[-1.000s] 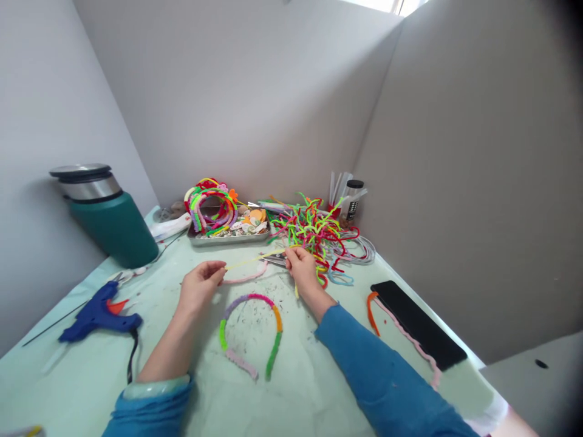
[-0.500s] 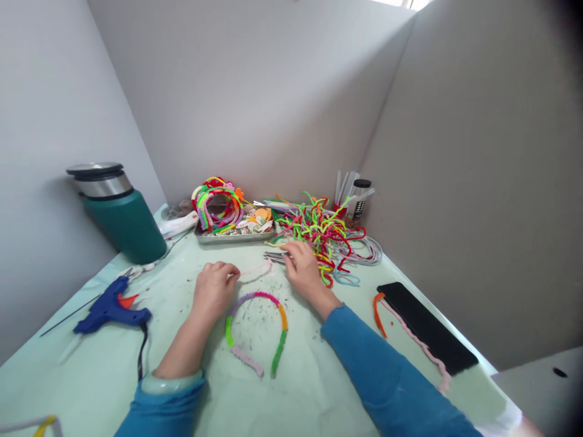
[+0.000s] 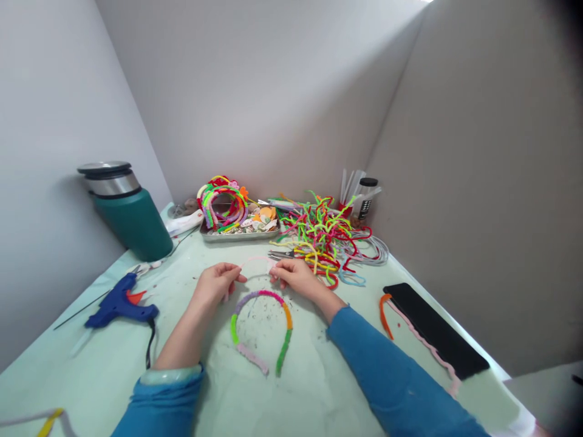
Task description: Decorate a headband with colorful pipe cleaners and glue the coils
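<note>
My left hand (image 3: 218,284) pinches one end of a pale pink pipe cleaner (image 3: 255,258), which arcs up between my two hands. At its other end, my right hand (image 3: 298,277) has thumb and fingers closed on it. Just beyond my right fingers, a pair of scissors (image 3: 281,255) lies on the table. Below both hands rests a headband (image 3: 288,315) wrapped in bands of pink, lime, purple, magenta, orange and green fuzz, its open ends toward me.
At the back, a metal tray (image 3: 241,237) holds finished bands and small pieces, beside a heap of pipe cleaners (image 3: 325,227). To the left are a blue glue gun (image 3: 119,303) and a teal bottle (image 3: 139,224). A black flat object (image 3: 435,328) lies right, near pink and orange pipe cleaners.
My right hand has left the scissors and moved down to the pink pipe cleaner's end. The scissors now lie on the table. The view has shifted slightly.
</note>
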`<action>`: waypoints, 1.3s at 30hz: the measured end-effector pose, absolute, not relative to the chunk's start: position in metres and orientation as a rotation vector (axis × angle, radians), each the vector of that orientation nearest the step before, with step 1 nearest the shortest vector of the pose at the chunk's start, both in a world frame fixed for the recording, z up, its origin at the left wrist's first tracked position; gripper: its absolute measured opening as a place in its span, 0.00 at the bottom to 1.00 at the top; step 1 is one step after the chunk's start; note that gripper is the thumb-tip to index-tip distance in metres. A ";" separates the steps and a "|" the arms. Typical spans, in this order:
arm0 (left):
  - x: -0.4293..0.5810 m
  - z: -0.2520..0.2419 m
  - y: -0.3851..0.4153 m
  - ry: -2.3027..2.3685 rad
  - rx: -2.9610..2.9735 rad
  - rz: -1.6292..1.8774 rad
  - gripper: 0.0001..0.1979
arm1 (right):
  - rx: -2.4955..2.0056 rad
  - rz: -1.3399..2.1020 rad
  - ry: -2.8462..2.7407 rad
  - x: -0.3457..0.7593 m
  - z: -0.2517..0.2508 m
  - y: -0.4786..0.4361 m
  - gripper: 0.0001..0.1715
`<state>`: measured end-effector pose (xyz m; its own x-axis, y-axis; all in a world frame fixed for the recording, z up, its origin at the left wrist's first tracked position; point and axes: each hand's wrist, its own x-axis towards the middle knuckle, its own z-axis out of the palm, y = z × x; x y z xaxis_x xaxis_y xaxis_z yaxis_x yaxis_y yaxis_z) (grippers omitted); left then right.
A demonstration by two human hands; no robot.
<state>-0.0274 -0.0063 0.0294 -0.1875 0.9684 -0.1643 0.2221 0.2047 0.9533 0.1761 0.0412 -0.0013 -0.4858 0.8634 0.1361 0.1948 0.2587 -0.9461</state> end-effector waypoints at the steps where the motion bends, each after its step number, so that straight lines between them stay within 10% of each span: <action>1: -0.028 0.027 -0.005 1.608 1.142 1.039 0.15 | -0.972 1.283 -1.829 0.176 -0.001 0.042 0.13; 39: 0.000 0.020 -0.017 1.752 2.507 1.042 0.11 | -0.785 0.378 -2.178 0.161 -0.001 0.019 0.12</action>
<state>0.0002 -0.0170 0.0201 0.2054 0.8109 0.5480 0.8685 -0.4091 0.2799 0.1607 0.0189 -0.0008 -0.5093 0.6433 0.5716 0.4135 0.7654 -0.4931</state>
